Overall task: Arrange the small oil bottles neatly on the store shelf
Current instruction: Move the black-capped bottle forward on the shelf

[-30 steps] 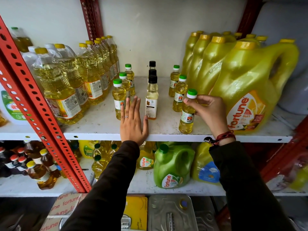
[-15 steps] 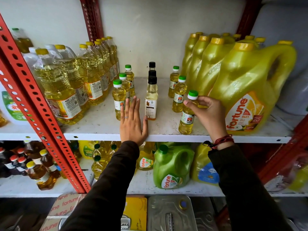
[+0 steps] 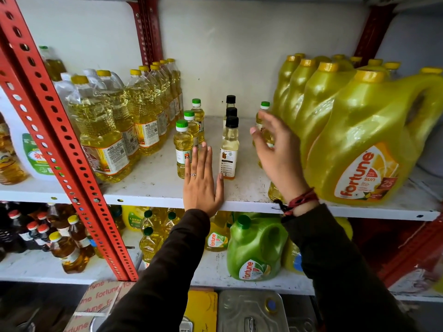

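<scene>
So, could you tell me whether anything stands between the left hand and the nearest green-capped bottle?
Nothing visible does: the left hand lies flat on the shelf, its fingers right beside the green-capped bottle.

White-painted back wall [image 3: 239, 56], red perforated steel uprights [image 3: 60, 130] framing white metal shelves [image 3: 153, 185] — scuffed and dusty, a lower shelf [image 3: 215, 281] beneath, soft even daylight, shadowed floor level below — dim, cluttered.

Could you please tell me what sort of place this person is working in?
Most likely a grocery shop's cooking-oil section: red slotted-steel racks, white shelves of branded oil bottles, and rows of big yellow Fortune jugs.
</scene>
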The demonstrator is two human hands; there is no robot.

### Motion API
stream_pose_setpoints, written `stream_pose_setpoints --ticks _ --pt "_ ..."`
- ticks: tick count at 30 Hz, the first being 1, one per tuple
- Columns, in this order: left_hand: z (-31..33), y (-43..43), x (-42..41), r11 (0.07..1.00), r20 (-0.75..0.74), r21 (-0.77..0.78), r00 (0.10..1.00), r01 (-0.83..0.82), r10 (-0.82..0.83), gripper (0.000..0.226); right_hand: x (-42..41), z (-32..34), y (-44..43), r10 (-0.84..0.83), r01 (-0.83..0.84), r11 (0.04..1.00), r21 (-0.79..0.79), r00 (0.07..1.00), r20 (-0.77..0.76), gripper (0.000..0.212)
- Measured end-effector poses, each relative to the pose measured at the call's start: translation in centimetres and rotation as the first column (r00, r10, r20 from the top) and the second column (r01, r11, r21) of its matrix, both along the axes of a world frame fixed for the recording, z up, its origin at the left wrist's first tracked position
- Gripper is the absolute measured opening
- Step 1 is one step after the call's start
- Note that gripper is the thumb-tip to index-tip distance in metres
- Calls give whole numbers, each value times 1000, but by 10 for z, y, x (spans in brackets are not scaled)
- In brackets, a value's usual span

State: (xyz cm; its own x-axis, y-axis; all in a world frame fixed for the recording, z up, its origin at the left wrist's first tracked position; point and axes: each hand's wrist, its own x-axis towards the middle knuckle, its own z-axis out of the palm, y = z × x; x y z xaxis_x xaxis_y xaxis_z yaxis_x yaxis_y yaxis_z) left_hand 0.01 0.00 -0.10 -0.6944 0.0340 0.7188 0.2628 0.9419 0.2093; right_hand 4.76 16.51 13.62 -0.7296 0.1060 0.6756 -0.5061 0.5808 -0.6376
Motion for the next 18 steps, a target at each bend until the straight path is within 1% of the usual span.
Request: stream_pose_setpoints --ticks 1,3,4,6,8,10,15,18 --pt "0 0 0 1000 -4 -5 1000 -3 3 74 -9 -4 -7 20 -21 1000 4 994 109 47" --pt "0 0 -1 1000 -19 -11 1000 -6 6 74 -28 -10 -20 67 -58 997 -41 955 289 50" --pt "-1 -1 -1 1000 -24 -11 1000 -5 4 73 -38 -13 -25 87 -66 995 -73 936 342 50" --pt "-1 -1 -2 1000 -28 -12 1000 -3 3 73 -53 -18 -31 110 -64 990 -128 914 390 51" --pt "-1 -1 -3 1000 -28 -13 1000 -6 6 73 -64 -22 -35 120 -57 985 -163 903 413 52" --pt "-2 -2 -3 1000 -27 -12 1000 -4 4 73 -71 -24 -34 111 -46 985 -164 903 416 51" --pt "-2 -2 -3 1000 -39 8 999 4 -4 72 -73 -28 -31 42 -9 995 -103 946 321 31" --pt "-3 -1 -3 1000 -40 11 999 14 -13 73 -71 -30 -32 -32 56 995 -82 962 270 31"
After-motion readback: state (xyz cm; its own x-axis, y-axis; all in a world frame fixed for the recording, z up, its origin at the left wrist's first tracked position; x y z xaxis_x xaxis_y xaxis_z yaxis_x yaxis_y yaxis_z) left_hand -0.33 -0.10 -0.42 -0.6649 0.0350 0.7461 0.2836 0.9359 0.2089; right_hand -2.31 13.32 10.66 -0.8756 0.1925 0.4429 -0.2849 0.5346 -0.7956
